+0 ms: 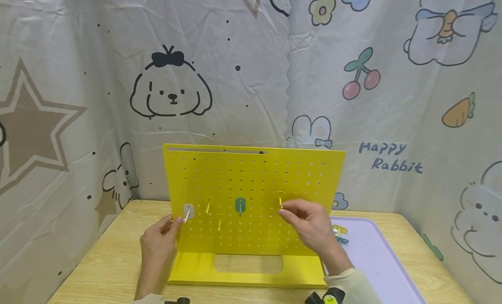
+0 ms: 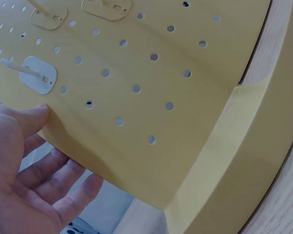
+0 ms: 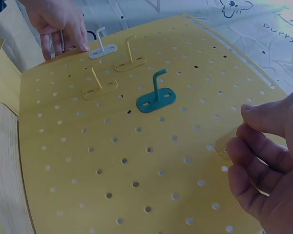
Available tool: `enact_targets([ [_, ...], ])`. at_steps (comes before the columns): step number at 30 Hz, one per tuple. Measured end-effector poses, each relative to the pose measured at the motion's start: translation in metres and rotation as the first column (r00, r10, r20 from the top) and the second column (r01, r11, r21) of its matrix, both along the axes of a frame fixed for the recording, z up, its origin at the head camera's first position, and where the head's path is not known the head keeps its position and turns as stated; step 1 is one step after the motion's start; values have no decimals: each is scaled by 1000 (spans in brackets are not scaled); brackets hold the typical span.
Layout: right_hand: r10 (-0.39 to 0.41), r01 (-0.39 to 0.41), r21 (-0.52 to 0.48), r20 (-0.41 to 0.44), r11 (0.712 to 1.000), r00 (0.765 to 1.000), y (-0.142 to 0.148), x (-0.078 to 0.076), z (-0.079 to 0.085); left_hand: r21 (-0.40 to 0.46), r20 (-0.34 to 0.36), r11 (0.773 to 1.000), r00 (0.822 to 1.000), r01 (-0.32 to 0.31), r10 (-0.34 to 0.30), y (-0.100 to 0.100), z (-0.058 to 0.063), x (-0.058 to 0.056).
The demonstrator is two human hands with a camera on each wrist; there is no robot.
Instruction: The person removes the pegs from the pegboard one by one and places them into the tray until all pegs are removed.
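A yellow pegboard point(image 1: 298, 173) stands upright on its own base. My left hand point(image 1: 158, 238) holds the board's left edge, its thumb on the front face and the other fingers along the edge, just below a white hook point(image 2: 38, 75). On the right side of the board, my right hand point(image 1: 311, 221) pinches the peg of a yellow hook point(image 1: 280, 198) between thumb and index finger. That hook's plate lies against the board, partly hidden by the fingers in the right wrist view. A green hook point(image 3: 156, 99) sits mid-board, with two more yellow hooks point(image 3: 130, 62) between it and the white one.
A pale purple tray point(image 1: 372, 251) lies on the wooden table point(image 1: 117, 247) at the right, partly behind the right arm. Several loose yellow and green hooks point(image 1: 341, 240) are at its left side. A printed curtain point(image 1: 235, 90) hangs behind the table.
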State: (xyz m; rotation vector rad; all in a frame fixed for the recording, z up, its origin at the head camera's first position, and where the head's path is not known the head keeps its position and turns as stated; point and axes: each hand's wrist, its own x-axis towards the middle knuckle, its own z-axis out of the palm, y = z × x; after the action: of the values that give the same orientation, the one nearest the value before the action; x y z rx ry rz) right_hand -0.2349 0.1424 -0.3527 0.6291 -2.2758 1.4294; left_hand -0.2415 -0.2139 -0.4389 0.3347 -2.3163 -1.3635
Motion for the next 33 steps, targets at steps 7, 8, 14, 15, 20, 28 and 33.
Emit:
enact_targets([
  [7,-29,32,28,-122,999,992,20,8,-1,8,3,1000,1000,1,-1,0,0,0],
  [8,-35,39,30,-132,999,991,24,10,-1,9,5,1000,1000,0,0,0,0,0],
  [14,-97,109,66,-163,992,982,48,18,-1,13,-8,1000,1000,10,-10,0,0,0],
  [15,-109,122,70,-167,990,980,51,20,-1,12,-11,1000,1000,10,-10,0,0,-1],
  [20,-151,167,66,-197,984,969,68,26,-2,-3,-3,1000,1000,-2,2,0,1,0],
  [28,-199,218,62,-229,974,953,88,32,-9,-18,7,1000,1000,-1,1,-1,1,2],
  [33,-284,308,97,-199,947,938,101,34,-11,-22,-2,1000,1000,1,-1,-1,1,1],
])
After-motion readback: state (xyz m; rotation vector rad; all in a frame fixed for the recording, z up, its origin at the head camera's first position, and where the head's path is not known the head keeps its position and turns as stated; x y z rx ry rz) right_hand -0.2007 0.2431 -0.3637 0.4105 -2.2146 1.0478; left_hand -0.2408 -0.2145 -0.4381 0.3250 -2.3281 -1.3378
